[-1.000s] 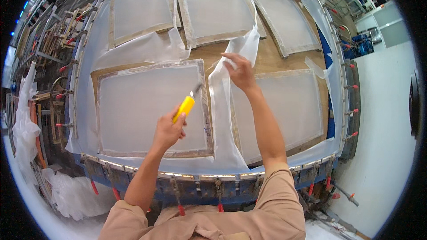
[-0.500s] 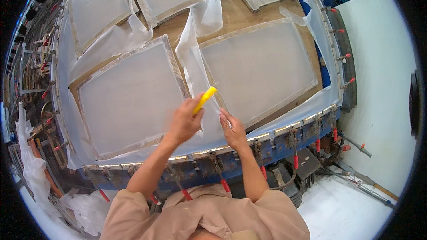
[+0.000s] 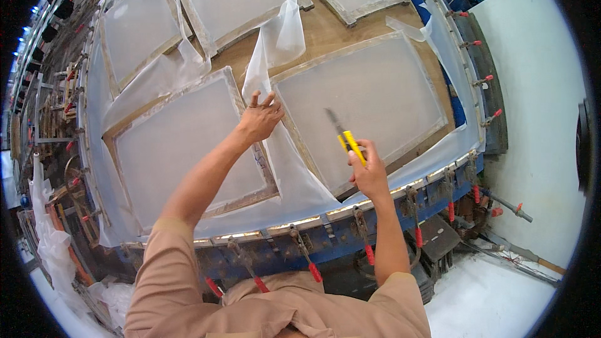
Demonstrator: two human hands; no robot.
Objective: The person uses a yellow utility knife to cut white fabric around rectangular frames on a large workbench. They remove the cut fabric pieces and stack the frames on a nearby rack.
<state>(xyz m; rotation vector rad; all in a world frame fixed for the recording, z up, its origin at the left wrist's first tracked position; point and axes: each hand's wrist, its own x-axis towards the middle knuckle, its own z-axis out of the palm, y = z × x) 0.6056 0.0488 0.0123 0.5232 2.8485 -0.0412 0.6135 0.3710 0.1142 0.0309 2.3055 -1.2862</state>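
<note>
My left hand (image 3: 260,119) reaches forward with fingers bent and apart, over a loose white sheet strip (image 3: 269,159) between the two nearer framed translucent panels, the left panel (image 3: 181,144) and the right panel (image 3: 363,87). I see nothing held in it. My right hand (image 3: 369,169) is closed on a yellow utility knife (image 3: 352,145), its blade pointing forward over the right panel, toward the upper left. The panels lie on a brown board (image 3: 325,37) with cut white sheeting around them.
Three more framed panels (image 3: 228,0) lie at the back. Clamps with red handles (image 3: 313,269) line the blue table rim (image 3: 394,208). At the left stand racks and crumpled plastic (image 3: 53,256); at the right are a white wall (image 3: 532,75) and pipes (image 3: 526,216).
The knife has passed from my left hand to my right. My left hand has moved forward onto the middle strip; my right hand has shifted to the right.
</note>
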